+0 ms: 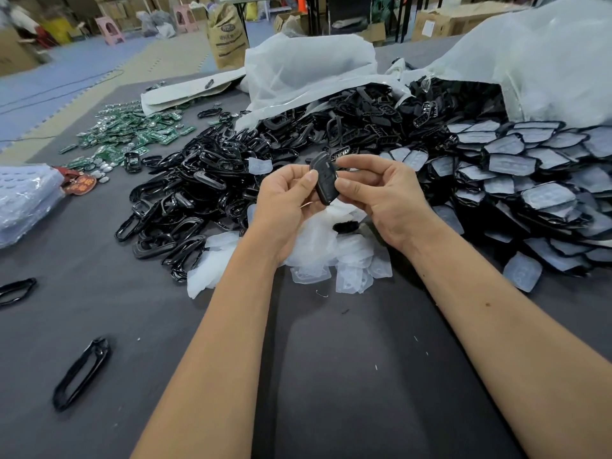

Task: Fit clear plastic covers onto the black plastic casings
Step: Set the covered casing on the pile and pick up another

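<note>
Both hands — left hand (288, 193), right hand (381, 190) — pinch one black casing (326, 180) between curled fingertips; the brown sack (228, 36) print is unreadable.

Two bare forearms, sleeveless to the frame edge; no gloves.

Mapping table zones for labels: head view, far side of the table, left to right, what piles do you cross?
Green circuit boards → heap of bare black casings → casing held by left hand and right hand → stack of covered casings.
</note>
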Demonstrator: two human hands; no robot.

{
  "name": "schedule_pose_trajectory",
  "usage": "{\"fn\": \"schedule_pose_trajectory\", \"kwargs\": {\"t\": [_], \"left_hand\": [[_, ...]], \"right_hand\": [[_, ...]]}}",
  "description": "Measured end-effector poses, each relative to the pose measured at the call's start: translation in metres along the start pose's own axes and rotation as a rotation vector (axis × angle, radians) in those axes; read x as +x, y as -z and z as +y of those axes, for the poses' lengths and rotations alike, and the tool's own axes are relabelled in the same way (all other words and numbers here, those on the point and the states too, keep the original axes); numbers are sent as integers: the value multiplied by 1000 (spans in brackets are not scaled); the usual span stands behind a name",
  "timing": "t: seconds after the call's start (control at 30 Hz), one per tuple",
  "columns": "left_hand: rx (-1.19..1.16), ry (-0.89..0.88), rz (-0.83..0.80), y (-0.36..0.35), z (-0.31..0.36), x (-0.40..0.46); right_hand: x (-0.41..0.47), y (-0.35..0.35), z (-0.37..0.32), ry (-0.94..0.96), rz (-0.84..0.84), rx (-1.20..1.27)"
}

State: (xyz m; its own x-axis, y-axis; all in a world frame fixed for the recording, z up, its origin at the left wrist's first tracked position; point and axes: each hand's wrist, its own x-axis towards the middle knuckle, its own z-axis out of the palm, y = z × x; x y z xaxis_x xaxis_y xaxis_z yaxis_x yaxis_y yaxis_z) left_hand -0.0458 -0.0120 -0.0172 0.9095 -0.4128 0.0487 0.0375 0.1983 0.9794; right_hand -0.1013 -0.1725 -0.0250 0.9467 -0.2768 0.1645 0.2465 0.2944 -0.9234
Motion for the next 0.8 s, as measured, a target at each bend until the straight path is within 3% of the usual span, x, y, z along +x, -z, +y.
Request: {"fn": "schedule_pose_trajectory", "kwargs": {"t": [0.13, 0.23, 0.43, 0.57, 0.67, 0.8], "left_hand": [[-116, -35, -69, -11, 4, 0], [-134, -62, -77, -30, 6, 3], [222, -142, -47, -92, 9, 23], [474, -265, -72, -144, 12, 25], [743, -377, -183, -172, 11, 20], [830, -390, -265, -184, 7, 13]], "right_hand": [[-6, 2, -15, 22, 18, -10], [-7, 13, -33, 83, 89, -186], [-14, 55, -83, 361, 229, -983], [-23, 82, -105, 480, 344, -1343], [-30, 102, -112, 398, 424, -1535], [-31, 112, -114, 197, 374, -1664]]}}
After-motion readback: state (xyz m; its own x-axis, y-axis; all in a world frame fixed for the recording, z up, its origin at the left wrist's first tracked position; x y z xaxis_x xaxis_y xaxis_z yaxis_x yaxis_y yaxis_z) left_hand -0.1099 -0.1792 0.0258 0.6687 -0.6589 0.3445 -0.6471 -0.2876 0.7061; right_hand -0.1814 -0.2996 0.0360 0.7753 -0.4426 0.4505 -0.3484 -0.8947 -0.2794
